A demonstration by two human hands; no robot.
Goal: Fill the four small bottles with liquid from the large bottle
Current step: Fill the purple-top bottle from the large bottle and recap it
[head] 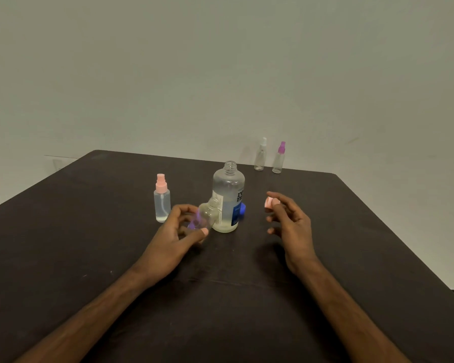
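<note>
L hand (178,231) is curled round a small clear bottle (207,213), thumb one side, fingers the other. The bottle is tilted w/ its open neck toward the large bottle (228,197). It's blurred, so I can't tell if there's any liquid inside. R hand (291,224) pinches a pink spray top (269,203) betw. thumb and fingertips, the other fingers loosely curled. I take it that's the top off the bottle in my L, held out to the side so the neck is free and the top is ready to go back on.

The large bottle stands upright just beyond my L hand, mouth open, approx. half full of clear liquid. It's central so either hand can reach it. Its blue cap (243,208) sits on the desk (89,231) right at its base, on the R.

To the L, a pink-topped spray bottle (162,203) stands upright and capped w/ some liquid in it, prob. done and set apart.

At the far edge a white-topped bottle (260,155) and a purple-topped bottle (279,159) stand side by side, both capped. They look empty and are well apart from my hands, so likely the queue. My guess is approx. one of four is filled.
</note>
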